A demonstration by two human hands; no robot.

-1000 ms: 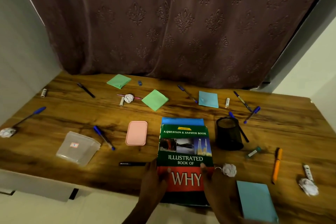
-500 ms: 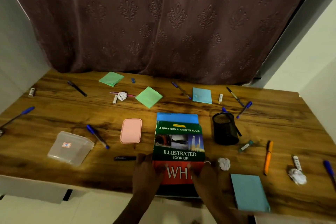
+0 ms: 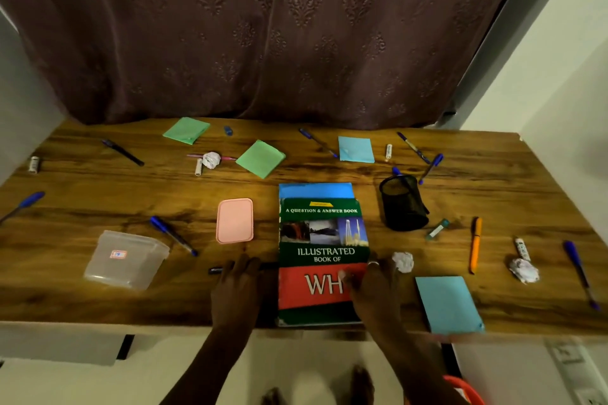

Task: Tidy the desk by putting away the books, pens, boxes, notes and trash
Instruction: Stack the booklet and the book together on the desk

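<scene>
A green and red book titled "Illustrated Book of Why" (image 3: 322, 240) lies on a blue book (image 3: 316, 190) at the desk's front middle. My right hand (image 3: 373, 293) grips its lower right corner, thumb on the red cover. My left hand (image 3: 237, 289) lies flat beside the book's left edge with fingers spread, over a black marker (image 3: 215, 270). A black mesh pen cup (image 3: 403, 204) stands right of the books. Several pens, green notes (image 3: 260, 158), blue notes (image 3: 356, 149), a blue pad (image 3: 449, 304) and crumpled paper balls (image 3: 403, 261) are scattered around.
A clear plastic box (image 3: 126, 258) sits front left, with a pink lid (image 3: 234, 220) between it and the books. An orange pen (image 3: 475, 243) and another paper ball (image 3: 523, 270) lie front right. A curtain hangs behind the wooden desk (image 3: 493, 194). An orange bin rim (image 3: 464, 388) shows below.
My left hand has come off the book's cover and now lies on the desk beside it. My right hand has slid further over the lower right corner. The book stays in place.
</scene>
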